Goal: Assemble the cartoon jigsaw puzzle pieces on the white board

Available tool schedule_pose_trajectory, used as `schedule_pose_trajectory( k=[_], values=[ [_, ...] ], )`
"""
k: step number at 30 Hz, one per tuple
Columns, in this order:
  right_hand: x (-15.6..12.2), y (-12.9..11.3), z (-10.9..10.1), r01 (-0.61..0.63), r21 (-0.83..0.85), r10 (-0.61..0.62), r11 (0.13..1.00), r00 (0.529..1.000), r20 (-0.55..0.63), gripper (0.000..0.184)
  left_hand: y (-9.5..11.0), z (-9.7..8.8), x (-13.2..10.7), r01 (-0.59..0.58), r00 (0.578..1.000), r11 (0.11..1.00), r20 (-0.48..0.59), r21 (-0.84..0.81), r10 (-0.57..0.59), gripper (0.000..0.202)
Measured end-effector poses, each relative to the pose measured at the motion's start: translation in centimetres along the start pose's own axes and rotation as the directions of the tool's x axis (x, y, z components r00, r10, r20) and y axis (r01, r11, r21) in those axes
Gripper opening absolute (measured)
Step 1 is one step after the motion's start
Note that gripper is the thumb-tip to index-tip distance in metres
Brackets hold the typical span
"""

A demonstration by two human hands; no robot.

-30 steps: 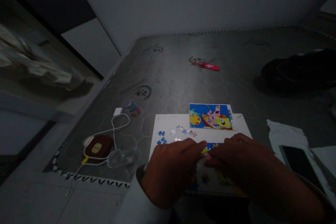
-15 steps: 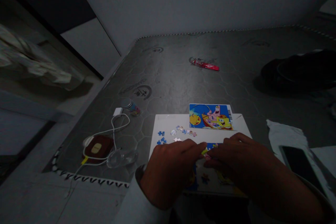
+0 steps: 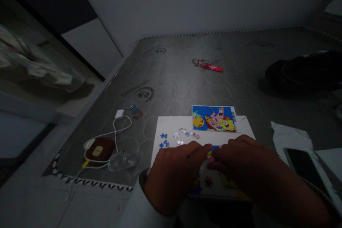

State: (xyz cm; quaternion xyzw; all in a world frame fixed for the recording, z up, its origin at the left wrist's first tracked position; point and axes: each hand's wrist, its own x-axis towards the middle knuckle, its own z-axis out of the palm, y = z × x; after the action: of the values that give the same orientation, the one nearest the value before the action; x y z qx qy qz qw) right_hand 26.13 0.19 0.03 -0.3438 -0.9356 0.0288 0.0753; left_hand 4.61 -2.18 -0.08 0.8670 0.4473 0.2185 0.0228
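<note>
Over a white board (image 3: 171,124), my left hand (image 3: 176,171) and my right hand (image 3: 243,160) come together, fingertips pinched around a small section of jigsaw puzzle pieces (image 3: 210,155). Blue, yellow and pink show on that section, but the fingers cover most of it. Several loose pieces (image 3: 164,135) lie beyond my left hand on the board. Below the hands, a dark star-like piece (image 3: 208,181) and more blue and yellow pieces (image 3: 228,181) are partly visible in shadow. A cartoon picture card (image 3: 213,118) rests at the board's far edge.
To the left stand a small jar (image 3: 136,111), a white charger cable (image 3: 115,128), a brown case (image 3: 99,152) and a clear plastic container (image 3: 124,161). A phone (image 3: 306,167) lies on white paper (image 3: 291,133) at right. Farther back are a red packet (image 3: 210,66) and a black bag (image 3: 307,71).
Both hands stay pinched at nearly the same spot. The fingertips shift slightly, and a little less of the puzzle section shows between them. Everything else keeps its place.
</note>
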Motion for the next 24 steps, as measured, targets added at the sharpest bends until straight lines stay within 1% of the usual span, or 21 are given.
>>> schedule_pose_trajectory(
  k=[5,9,12,17,22,24],
  values=[
    [-0.05,-0.11,0.22,-0.018,-0.059,0.019,0.998,1.0,0.013,0.017,-0.2,0.15,-0.14,0.004,1.0,1.0,0.001,0.003,-0.004,0.033],
    [0.1,-0.32,-0.1,-0.016,-0.025,0.016,1.0,0.999,0.031,0.019,-0.18,0.03,-0.16,0.005,1.0,1.0,0.022,-0.01,-0.004,0.036],
    [0.24,-0.46,-0.37,-0.012,-0.033,0.014,0.999,0.999,0.039,0.021,-0.15,-0.04,-0.2,0.021,0.999,1.0,0.046,-0.012,-0.021,0.035],
    [0.36,-0.47,-0.59,-0.009,-0.029,0.01,1.0,1.0,0.012,0.024,-0.13,0.16,-0.21,0.013,1.0,1.0,0.014,-0.009,-0.013,0.033],
    [0.36,-0.45,-0.51,0.016,-0.024,-0.015,1.0,0.999,0.051,0.022,-0.09,0.08,-0.1,-0.003,1.0,1.0,0.021,0.002,0.003,0.031],
    [0.32,-0.48,-0.45,0.004,-0.02,-0.003,1.0,0.999,0.044,0.021,-0.11,0.0,-0.08,-0.005,1.0,1.0,0.031,0.012,0.005,0.033]
  ],
)
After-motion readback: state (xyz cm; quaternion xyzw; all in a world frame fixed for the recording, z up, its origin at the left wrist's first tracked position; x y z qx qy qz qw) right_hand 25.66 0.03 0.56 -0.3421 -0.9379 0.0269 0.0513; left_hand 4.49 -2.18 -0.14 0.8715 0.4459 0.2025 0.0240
